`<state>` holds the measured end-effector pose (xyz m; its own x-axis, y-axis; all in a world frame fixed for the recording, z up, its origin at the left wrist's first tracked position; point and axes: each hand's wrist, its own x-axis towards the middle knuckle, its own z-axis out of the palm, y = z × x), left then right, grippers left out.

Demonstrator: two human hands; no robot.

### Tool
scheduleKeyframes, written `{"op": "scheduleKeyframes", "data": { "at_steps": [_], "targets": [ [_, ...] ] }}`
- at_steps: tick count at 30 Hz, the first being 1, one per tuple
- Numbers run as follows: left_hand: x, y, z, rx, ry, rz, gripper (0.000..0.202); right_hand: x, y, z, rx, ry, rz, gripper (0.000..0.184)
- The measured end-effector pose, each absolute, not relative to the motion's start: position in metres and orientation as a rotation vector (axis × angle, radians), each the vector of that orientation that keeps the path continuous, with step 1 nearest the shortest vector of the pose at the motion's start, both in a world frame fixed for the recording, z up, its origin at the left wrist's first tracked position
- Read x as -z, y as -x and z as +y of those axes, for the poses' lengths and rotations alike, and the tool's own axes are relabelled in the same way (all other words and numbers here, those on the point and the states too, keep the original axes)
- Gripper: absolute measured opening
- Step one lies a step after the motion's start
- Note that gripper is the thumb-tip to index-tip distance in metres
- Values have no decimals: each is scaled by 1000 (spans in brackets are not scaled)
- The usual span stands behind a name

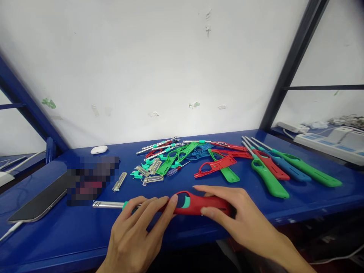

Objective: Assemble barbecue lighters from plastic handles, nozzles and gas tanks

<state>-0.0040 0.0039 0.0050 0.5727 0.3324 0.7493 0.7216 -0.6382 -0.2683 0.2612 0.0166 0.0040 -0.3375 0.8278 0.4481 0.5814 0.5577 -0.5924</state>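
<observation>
Both hands are engaged on one red lighter (196, 206), located at the lower centre of the frame, lying crosswise above the front part of the blue table (179, 184). The left hand (135, 235) is closed around the lighter's neck, its fingers covering the join between body and tube (109, 204); the metal tube points to the left. The right hand (241, 212) clamps the handle end between thumb and fingers. The hands are apart from each other, with the teal trigger (186, 202) exposed in the loop between them. Centre of frame, behind the hands: a loose heap containing red shells (224, 165), a blue shell (200, 152), green shells (185, 152), further metal tubes and clear tanks (153, 179). A screwdriver (173, 172) lies at the heap's near edge. One tank rests separately to the left. Right of centre: four closed lighters side by side, two green, one red, one blue, tubes toward the back. Left of frame: a phone (42, 201) with white cable (13, 230), a pixelated area beside it, unreadable, and a white case (99, 149) near the wall (170, 68). Far right: a power strip (331, 147).
</observation>
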Motion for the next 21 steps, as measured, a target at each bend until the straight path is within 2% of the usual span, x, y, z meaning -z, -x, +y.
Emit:
{"op": "scheduleKeyframes", "data": {
  "at_steps": [5, 12, 17, 21],
  "targets": [
    [-4, -4, 5, 901, 2341, -964, 35, -6, -259, 19, -564, 1016, -2019, 12],
    [-2, -10, 7, 1171, 2415, -921, 17, -2, -260, 18, -530, 877, -2024, 20],
    [-2, -11, 5, 1281, 2366, -868, 21, -2, -266, 16, -615, 829, -2054, 30],
    [-1, -8, 6, 1222, 2402, -860, 20, 5, -266, 16, -566, 779, -2014, 36]
  ]
}}
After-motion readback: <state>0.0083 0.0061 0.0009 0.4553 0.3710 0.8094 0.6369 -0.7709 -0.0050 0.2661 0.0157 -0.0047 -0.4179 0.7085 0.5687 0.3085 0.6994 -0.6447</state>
